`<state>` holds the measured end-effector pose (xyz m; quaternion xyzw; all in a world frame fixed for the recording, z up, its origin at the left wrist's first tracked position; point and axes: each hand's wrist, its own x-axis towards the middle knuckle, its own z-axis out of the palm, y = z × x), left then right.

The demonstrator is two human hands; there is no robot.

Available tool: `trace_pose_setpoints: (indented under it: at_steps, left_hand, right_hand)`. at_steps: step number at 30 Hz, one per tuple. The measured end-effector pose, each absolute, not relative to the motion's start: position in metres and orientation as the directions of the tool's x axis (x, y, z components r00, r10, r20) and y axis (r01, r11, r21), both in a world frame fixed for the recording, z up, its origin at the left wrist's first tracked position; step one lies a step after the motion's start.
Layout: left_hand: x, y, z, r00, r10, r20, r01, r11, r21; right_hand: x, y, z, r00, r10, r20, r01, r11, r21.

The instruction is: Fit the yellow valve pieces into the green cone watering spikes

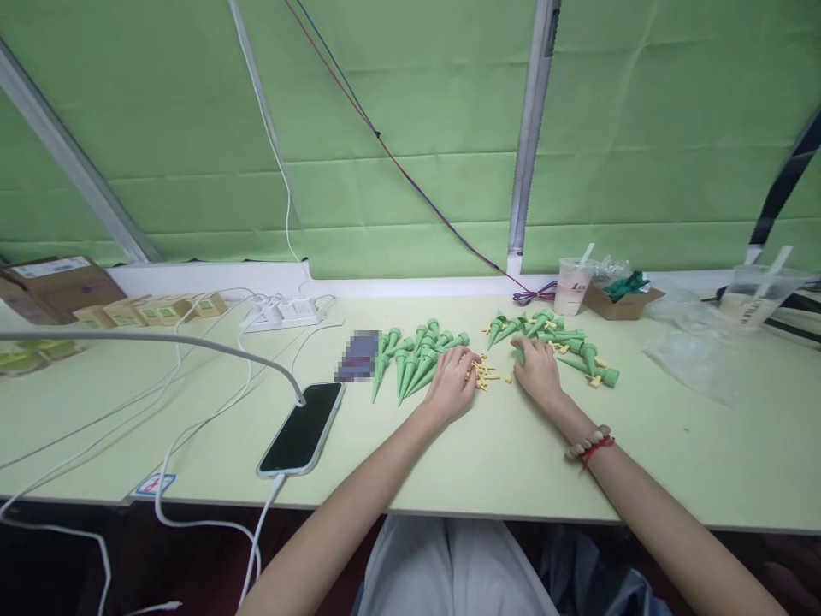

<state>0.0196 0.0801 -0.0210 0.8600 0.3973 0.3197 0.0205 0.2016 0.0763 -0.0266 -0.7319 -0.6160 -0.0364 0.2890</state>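
Observation:
Two heaps of green cone-shaped plastic spikes lie on the pale green table (487, 453): a left heap (414, 355) and a right heap (558, 342). Between them lie several small yellow plastic pieces (484, 374). My left hand (451, 385) rests knuckles up at the edge of the left heap, fingertips over the yellow pieces. My right hand (537, 370), with a bead bracelet on the wrist, lies flat against the right heap and seems to touch a green spike. What the fingers hold is hidden.
A smartphone (301, 428) on a white cable lies left of my hands. A power strip (282, 312), small boxes (154, 310) and a cardboard box (55, 287) stand at the back left. A drink cup (573, 287), a small carton (619, 299) and plastic bags (699, 351) are at the right.

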Motion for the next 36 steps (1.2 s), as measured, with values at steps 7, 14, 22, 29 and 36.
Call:
trace_pose_setpoints:
  at_steps: [7, 14, 22, 29, 36]
  left_hand:
    - [0.019, 0.078, -0.016, 0.434, 0.724, 0.537, 0.646, -0.665, 0.375]
    - [0.024, 0.072, -0.017, 0.446, 0.752, 0.485, 0.567, -0.657, 0.497]
    - [0.032, 0.067, -0.018, 0.422, 0.759, 0.496, 0.543, -0.650, 0.532]
    - [0.029, 0.066, -0.014, 0.422, 0.735, 0.530, 0.575, -0.669, 0.470]
    - [0.025, 0.073, -0.023, 0.479, 0.736, 0.478, 0.655, -0.662, 0.363]
  right_hand:
    - [0.194, 0.071, -0.016, 0.171, 0.648, 0.742, 0.863, 0.265, -0.430]
    - [0.170, 0.065, -0.016, 0.081, 0.579, 0.811, 0.631, 0.600, -0.492]
    - [0.162, 0.057, -0.013, 0.089, 0.558, 0.825, 0.560, 0.657, -0.505]
    - [0.171, 0.067, -0.018, 0.127, 0.645, 0.754, 0.578, 0.569, -0.585]
    - [0.215, 0.087, -0.034, 0.201, 0.880, 0.430, 0.789, 0.114, -0.604]
